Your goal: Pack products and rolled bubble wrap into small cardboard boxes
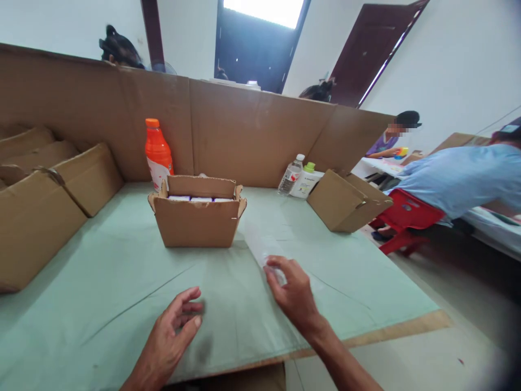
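Clear plastic film [255,241], thin and see-through, lies on the pale green tabletop [122,260] in the head camera's view, near the middle and just right of an open brown carton [197,225]. The person's right hand [293,290] has the film's near end pinched between thumb and curled fingers. Their left hand [173,331] is held loosely open, thumb apart from half-bent fingers, with nothing in its grasp, on the near side of the carton. White packs [201,199] show in a row inside the upright carton. Behind its left end stands an orange bottle [158,152]. Farther right, a clear bottle [291,175] and a white bottle with a green cap [308,180] stand beside a tilted brown box [344,201]. More cardboard boxes [44,217] fill the left side. A cardboard partition [252,133] runs along the back. At far right, a co-worker in light blue [459,179] leans over another table.
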The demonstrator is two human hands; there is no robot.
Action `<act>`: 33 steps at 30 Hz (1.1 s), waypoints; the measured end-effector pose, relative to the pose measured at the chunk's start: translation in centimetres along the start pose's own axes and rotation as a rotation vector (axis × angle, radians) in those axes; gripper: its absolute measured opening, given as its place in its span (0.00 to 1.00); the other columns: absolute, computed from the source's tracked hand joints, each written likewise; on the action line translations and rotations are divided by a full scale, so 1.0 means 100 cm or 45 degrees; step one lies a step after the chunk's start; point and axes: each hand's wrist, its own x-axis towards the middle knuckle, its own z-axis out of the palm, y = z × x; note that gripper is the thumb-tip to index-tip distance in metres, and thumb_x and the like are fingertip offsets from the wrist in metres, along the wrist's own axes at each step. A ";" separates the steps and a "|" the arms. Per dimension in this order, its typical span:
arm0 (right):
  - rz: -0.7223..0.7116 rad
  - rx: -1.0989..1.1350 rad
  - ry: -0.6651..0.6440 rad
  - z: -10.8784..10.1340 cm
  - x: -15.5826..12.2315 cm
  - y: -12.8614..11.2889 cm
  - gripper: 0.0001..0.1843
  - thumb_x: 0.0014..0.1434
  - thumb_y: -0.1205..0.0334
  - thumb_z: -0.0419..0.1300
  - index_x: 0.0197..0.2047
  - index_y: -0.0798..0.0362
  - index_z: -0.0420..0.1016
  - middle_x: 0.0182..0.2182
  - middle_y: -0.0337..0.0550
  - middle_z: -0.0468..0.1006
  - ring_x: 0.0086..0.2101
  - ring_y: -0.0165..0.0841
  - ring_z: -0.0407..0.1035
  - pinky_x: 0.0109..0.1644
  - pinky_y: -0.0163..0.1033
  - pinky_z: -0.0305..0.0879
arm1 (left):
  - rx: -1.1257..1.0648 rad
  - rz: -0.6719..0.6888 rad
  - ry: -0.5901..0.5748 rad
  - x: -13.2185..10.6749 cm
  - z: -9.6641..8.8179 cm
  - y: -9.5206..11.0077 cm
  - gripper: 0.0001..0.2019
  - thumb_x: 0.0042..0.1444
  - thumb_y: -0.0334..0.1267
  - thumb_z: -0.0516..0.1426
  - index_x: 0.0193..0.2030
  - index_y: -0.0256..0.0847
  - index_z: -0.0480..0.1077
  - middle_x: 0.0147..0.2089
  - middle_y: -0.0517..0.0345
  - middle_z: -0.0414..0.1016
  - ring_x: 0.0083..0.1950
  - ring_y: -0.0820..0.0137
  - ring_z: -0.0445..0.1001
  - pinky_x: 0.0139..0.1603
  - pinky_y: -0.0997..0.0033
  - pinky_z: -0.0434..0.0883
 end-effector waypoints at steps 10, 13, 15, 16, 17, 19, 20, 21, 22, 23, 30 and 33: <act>-0.147 0.606 -0.629 0.043 -0.055 -0.101 0.16 0.65 0.56 0.61 0.54 0.49 0.71 0.46 0.44 0.82 0.41 0.39 0.75 0.48 0.44 0.68 | 0.154 -0.114 0.032 -0.013 -0.006 0.028 0.42 0.56 0.55 0.59 0.72 0.36 0.52 0.57 0.44 0.74 0.58 0.57 0.74 0.61 0.57 0.69; -0.073 0.497 -0.504 0.038 -0.054 -0.075 0.15 0.66 0.63 0.57 0.56 0.49 0.72 0.49 0.47 0.82 0.47 0.39 0.75 0.53 0.46 0.67 | 0.372 -0.057 0.137 -0.009 -0.008 0.024 0.38 0.56 0.49 0.56 0.71 0.34 0.54 0.46 0.50 0.77 0.46 0.61 0.76 0.50 0.62 0.71; -0.056 0.334 -0.511 0.034 -0.054 -0.055 0.14 0.65 0.65 0.58 0.53 0.49 0.75 0.49 0.49 0.82 0.49 0.42 0.75 0.54 0.49 0.67 | 0.526 -0.018 0.159 -0.007 -0.010 0.022 0.35 0.56 0.45 0.53 0.70 0.33 0.57 0.35 0.58 0.75 0.34 0.65 0.73 0.39 0.66 0.69; -0.065 0.258 -0.530 0.031 -0.056 -0.045 0.14 0.64 0.66 0.58 0.52 0.49 0.76 0.49 0.49 0.82 0.49 0.43 0.75 0.54 0.51 0.68 | 0.597 -0.007 0.156 -0.006 -0.012 0.022 0.35 0.56 0.44 0.52 0.70 0.33 0.58 0.30 0.62 0.71 0.30 0.67 0.69 0.35 0.68 0.66; -0.081 0.199 -0.542 0.026 -0.058 -0.038 0.14 0.63 0.67 0.57 0.51 0.49 0.76 0.49 0.49 0.82 0.49 0.44 0.75 0.54 0.52 0.68 | 0.651 -0.001 0.148 -0.007 -0.015 0.022 0.34 0.56 0.44 0.51 0.69 0.33 0.58 0.27 0.65 0.67 0.27 0.68 0.66 0.32 0.69 0.64; -0.129 0.146 -0.566 0.012 -0.065 -0.027 0.17 0.63 0.69 0.56 0.53 0.49 0.76 0.50 0.50 0.81 0.51 0.44 0.75 0.54 0.53 0.68 | 0.667 -0.003 0.116 -0.009 -0.024 0.023 0.35 0.55 0.44 0.51 0.70 0.33 0.58 0.26 0.66 0.65 0.26 0.69 0.63 0.31 0.70 0.62; -0.153 0.141 -0.585 0.004 -0.069 -0.025 0.20 0.62 0.70 0.55 0.55 0.49 0.75 0.52 0.50 0.81 0.53 0.44 0.73 0.55 0.54 0.68 | 0.629 -0.017 0.092 -0.011 -0.029 0.023 0.37 0.55 0.45 0.52 0.71 0.33 0.56 0.27 0.65 0.66 0.27 0.70 0.64 0.31 0.71 0.62; -0.178 0.136 -0.619 -0.005 -0.075 -0.024 0.24 0.60 0.71 0.55 0.58 0.48 0.73 0.55 0.50 0.79 0.56 0.45 0.71 0.57 0.54 0.67 | 0.573 -0.043 0.060 -0.014 -0.034 0.024 0.38 0.55 0.45 0.53 0.72 0.35 0.55 0.30 0.64 0.68 0.28 0.71 0.65 0.31 0.72 0.63; -0.200 0.124 -0.670 -0.014 -0.081 -0.024 0.28 0.58 0.72 0.55 0.61 0.48 0.70 0.58 0.50 0.76 0.59 0.46 0.69 0.58 0.55 0.66 | 0.514 -0.078 0.018 -0.017 -0.039 0.025 0.38 0.55 0.46 0.54 0.73 0.37 0.54 0.33 0.62 0.69 0.29 0.71 0.66 0.31 0.72 0.63; -0.222 0.102 -0.732 -0.021 -0.088 -0.025 0.33 0.56 0.72 0.55 0.64 0.47 0.68 0.62 0.49 0.73 0.61 0.46 0.66 0.60 0.56 0.66 | 0.460 -0.119 -0.030 -0.020 -0.043 0.027 0.38 0.55 0.47 0.54 0.73 0.38 0.54 0.35 0.61 0.70 0.30 0.72 0.66 0.31 0.73 0.64; -0.334 -0.100 -0.692 -0.010 -0.129 -0.033 0.45 0.44 0.79 0.53 0.67 0.49 0.65 0.69 0.54 0.62 0.68 0.51 0.54 0.62 0.59 0.62 | 0.207 -0.270 -0.162 -0.028 -0.053 0.042 0.29 0.51 0.46 0.59 0.60 0.39 0.72 0.35 0.58 0.73 0.32 0.70 0.70 0.32 0.71 0.70; -0.326 0.096 -0.486 0.000 -0.127 -0.033 0.37 0.51 0.80 0.52 0.62 0.46 0.70 0.61 0.50 0.73 0.63 0.46 0.64 0.59 0.55 0.65 | 0.171 -0.247 -0.153 -0.029 -0.062 0.043 0.27 0.51 0.45 0.59 0.59 0.40 0.73 0.37 0.56 0.76 0.31 0.70 0.73 0.33 0.68 0.74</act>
